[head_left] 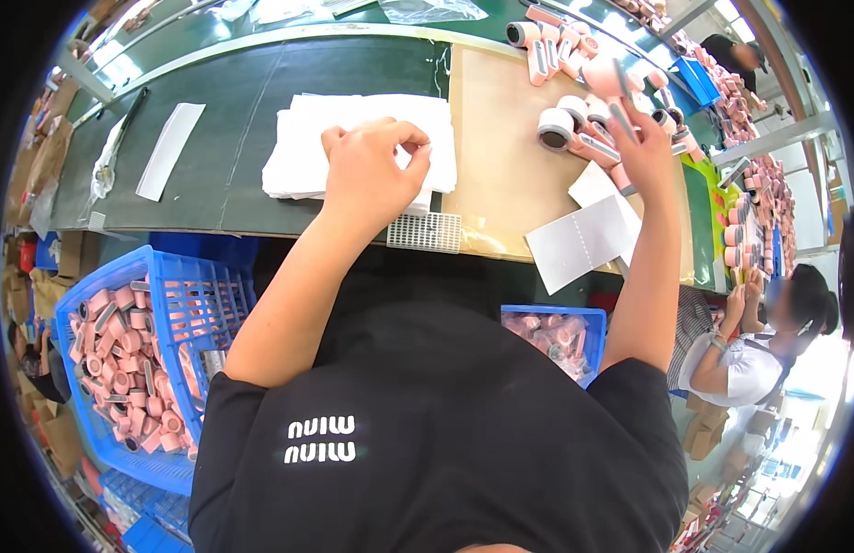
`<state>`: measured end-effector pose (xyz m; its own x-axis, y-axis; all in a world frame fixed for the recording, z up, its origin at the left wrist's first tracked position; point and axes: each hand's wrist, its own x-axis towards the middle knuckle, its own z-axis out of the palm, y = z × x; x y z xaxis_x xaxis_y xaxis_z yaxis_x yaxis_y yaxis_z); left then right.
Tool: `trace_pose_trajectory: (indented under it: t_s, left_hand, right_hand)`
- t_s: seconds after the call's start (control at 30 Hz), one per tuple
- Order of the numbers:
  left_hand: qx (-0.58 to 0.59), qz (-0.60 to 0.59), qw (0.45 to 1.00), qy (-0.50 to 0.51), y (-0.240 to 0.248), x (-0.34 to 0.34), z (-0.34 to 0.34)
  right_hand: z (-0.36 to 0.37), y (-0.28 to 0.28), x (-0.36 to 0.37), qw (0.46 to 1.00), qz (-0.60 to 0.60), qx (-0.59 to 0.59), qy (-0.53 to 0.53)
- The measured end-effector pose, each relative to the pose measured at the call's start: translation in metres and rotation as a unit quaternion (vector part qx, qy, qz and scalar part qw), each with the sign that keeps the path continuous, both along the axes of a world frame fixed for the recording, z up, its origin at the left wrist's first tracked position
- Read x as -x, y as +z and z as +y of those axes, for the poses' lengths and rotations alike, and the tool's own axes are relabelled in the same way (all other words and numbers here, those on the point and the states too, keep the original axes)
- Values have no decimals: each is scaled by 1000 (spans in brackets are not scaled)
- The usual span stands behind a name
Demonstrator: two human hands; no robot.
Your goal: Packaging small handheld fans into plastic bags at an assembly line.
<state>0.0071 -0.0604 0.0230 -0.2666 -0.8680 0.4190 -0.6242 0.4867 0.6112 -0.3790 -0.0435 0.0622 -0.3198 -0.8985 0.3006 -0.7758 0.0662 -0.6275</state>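
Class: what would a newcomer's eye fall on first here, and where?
Probably the blue basket heaped with pink devices, at the left. Next, the white stack on the bench, partly hidden by the left hand. Then the pink cluster at the upper right, where the right hand is.

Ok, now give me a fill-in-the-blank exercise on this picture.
1. The left hand is over a stack coloured ____.
2. The right hand holds a gadget coloured grey and ____.
3. The large basket at lower left is coloured ____.
4. The wearer's own shirt is coloured ____.

Missing words: white; pink; blue; black.
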Motion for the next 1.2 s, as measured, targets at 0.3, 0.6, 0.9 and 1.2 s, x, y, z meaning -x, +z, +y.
trace_pose_trajectory:
  t_s: [0.3,0.6,0.9,1.2]
  left_hand:
    - [-49,42,998,-17,-4,-10,-8]
    - [-109,125,986,-20,-5,-21,-10]
    - [-123,167,977,-41,-4,-24,-10]
    - [-59,223,972,-46,-3,-17,-3]
  right_hand:
    - [77,-38,-164,906,-380,12,186]
    - [69,-39,-191,773,-593,-76,211]
    - [49,-31,-191,932,-310,13,187]
    - [49,-18,-200,975,82,-78,192]
